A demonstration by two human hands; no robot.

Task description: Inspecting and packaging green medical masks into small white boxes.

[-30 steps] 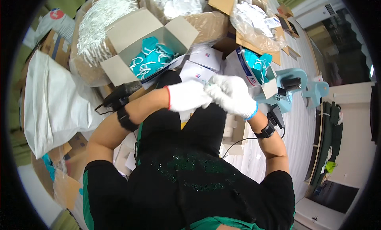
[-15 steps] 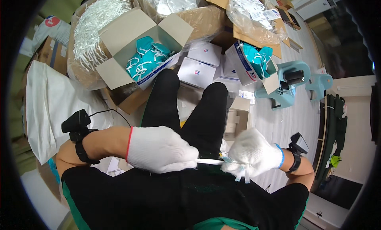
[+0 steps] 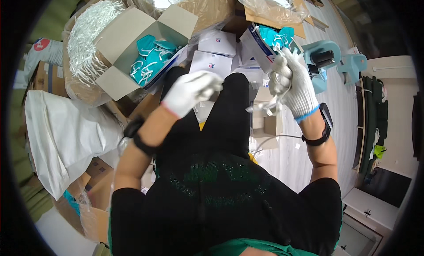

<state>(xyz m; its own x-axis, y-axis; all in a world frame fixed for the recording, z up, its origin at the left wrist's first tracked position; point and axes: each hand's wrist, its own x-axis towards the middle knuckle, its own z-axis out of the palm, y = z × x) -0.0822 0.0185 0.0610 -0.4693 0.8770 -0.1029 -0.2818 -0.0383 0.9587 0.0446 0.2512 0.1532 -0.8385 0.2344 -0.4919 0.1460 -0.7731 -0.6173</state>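
Observation:
My right hand (image 3: 289, 86), in a white knit glove with a blue cuff, is raised beside the right-hand box of teal masks (image 3: 270, 34). Its fingers are closed round white strips, whose loose ends (image 3: 267, 106) dangle on the glove's left side. My left hand (image 3: 191, 93), gloved in white with a red cuff, is over my left knee. Its fingers are curled in and slightly blurred; whatever they may hold cannot be made out. Ahead of it stands an open carton (image 3: 118, 48) with a pile of teal masks (image 3: 152, 57) and their white straps.
A heap of white strips (image 3: 90, 35) fills a lined box at the far left. White closed boxes (image 3: 212, 64) stand beyond my knees. An open empty carton (image 3: 264, 125) lies right of my legs. Teal stools (image 3: 324, 50) stand at the right, a white sack (image 3: 66, 136) at the left.
Both hands have moved forward and apart; the white strip stretched between them is no longer taut there. The right hand rose to the right mask box, the left toward my left knee.

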